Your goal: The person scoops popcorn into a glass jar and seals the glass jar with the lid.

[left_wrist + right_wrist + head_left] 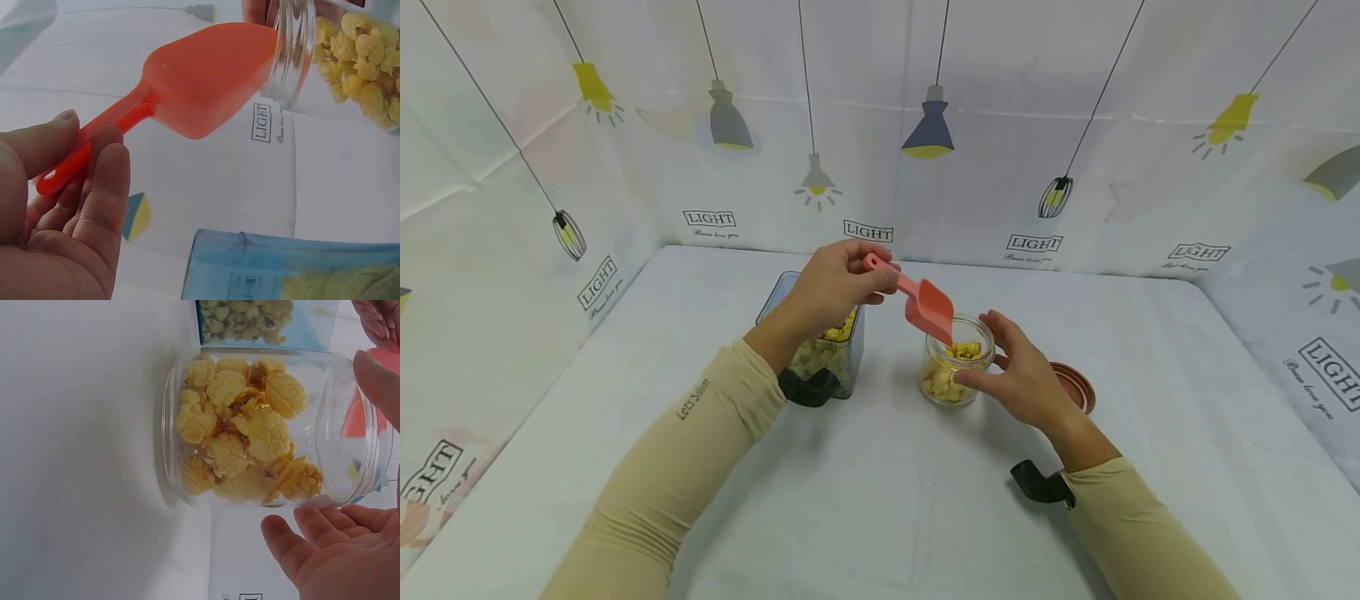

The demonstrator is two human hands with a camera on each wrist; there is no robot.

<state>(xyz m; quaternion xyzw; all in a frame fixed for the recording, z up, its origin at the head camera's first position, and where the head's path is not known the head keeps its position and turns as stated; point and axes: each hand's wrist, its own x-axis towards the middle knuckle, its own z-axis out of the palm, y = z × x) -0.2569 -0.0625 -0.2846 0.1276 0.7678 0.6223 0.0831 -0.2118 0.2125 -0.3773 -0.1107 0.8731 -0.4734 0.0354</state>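
Observation:
My left hand (838, 283) pinches the handle of a coral-red plastic scoop (929, 312) between thumb and fingers. The scoop tilts downward, its tip at the mouth of a clear glass jar (315, 425). No popcorn shows in the scoop bowl. Yellow popcorn (228, 434) fills the lower part of the jar, which stands upright on the table. My right hand (1022, 379) holds the jar near its rim, thumb on the near side and fingers curved round the far side. A bluish clear container (853, 358) of popcorn stands below and behind my left forearm, partly hidden.
A copper-coloured round lid (1078, 385) lies on the white-covered table (880, 500) to the right of the jar, partly behind my right hand. A white cloth backdrop (865, 75) printed with lamps rises behind the table and at both sides.

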